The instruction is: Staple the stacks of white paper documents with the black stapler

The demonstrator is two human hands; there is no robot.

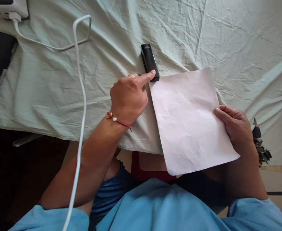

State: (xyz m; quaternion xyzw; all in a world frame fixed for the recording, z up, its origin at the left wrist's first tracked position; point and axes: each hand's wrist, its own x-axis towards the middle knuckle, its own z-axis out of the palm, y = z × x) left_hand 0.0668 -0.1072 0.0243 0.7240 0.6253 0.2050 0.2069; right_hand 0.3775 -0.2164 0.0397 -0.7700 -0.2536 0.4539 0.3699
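A black stapler [150,61] lies on the cloth, its front end over the top left corner of a white sheet of paper [187,118]. My left hand [130,94] has its index finger pressed down on the stapler's front end. The other fingers are curled in, and their undersides are hidden. At the sheet's right edge my right hand [237,125] pinches the paper, thumb on top and fingers partly beneath. The sheet's lower part hangs past the table's front edge, and its bottom right corner curls slightly.
A wrinkled pale green cloth [114,35] covers the table. A white cable [81,89] loops across the left side from a white device [13,8]. A black flat object [0,62] lies at the left. Several keys [261,149] lie beyond my right hand.
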